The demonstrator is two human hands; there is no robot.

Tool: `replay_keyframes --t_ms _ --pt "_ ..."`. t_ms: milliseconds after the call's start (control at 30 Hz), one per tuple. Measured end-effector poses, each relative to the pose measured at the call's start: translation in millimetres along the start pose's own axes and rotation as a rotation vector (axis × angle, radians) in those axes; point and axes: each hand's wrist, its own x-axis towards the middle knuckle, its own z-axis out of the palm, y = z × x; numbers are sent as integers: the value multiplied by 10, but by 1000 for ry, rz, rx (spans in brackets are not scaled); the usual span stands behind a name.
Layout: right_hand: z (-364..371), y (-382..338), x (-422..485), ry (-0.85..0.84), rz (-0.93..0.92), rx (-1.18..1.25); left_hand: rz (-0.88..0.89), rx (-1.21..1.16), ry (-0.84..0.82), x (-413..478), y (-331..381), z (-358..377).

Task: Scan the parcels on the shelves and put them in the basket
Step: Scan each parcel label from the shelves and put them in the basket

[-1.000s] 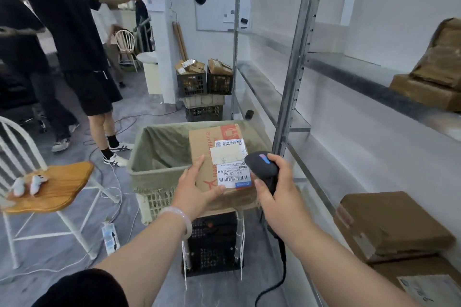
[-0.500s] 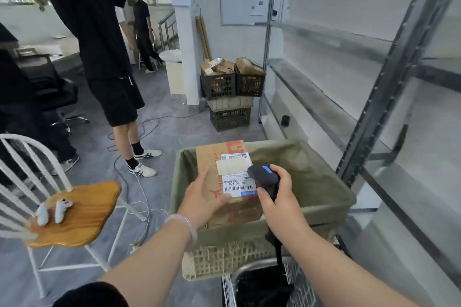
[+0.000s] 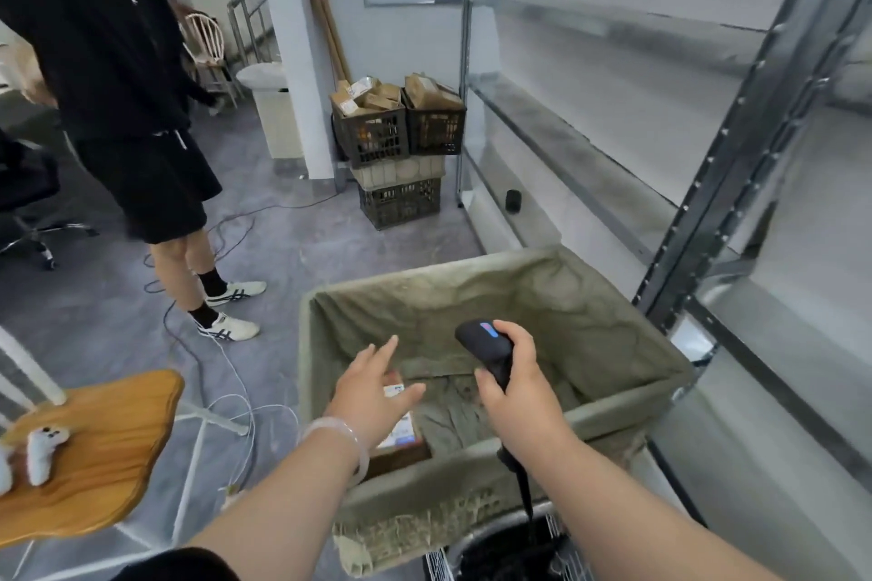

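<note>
The basket (image 3: 627, 410), lined with olive cloth, stands in front of me at lower centre. A brown cardboard parcel (image 3: 401, 434) with a white barcode label lies inside it at the near left, partly hidden by my left hand. My left hand (image 3: 373, 392) hovers over the parcel with fingers spread and holds nothing. My right hand (image 3: 514, 387) grips a black barcode scanner (image 3: 486, 344) above the basket's middle; its cable hangs down over the front rim.
Metal shelving (image 3: 708, 203) runs along the right, its visible levels bare. A person in black (image 3: 118, 109) stands at left. A wooden-seated chair (image 3: 89, 443) is at lower left, cables trail on the floor, and stacked crates of parcels (image 3: 396, 132) stand by the far wall.
My left hand has let go of the parcel, which now lies in the basket. My view has tilted down and turned toward the basket. The scanner stays in my right hand.
</note>
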Motion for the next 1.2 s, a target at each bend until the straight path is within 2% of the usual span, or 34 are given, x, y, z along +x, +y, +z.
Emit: replay_keyframes --t_ms 233,467,667,1000,1200 --pt "-886 246 -582 239 51 33 384 168 -175 -170 1194 540" --pt "-1977 369 -1639 653 78 21 775 227 -246 -1085 2481 1027" --pt "-2659 434 -2986 949 55 -70 1050 229 -272 -2368 3239 1413" --pt "-3407 434 -5943 1332 207 -236 1382 139 -529 -5142 3958 2048" --pt "-3682 287 -7214 1553 273 -341 1552 89 -641 -6481 4282 2221"
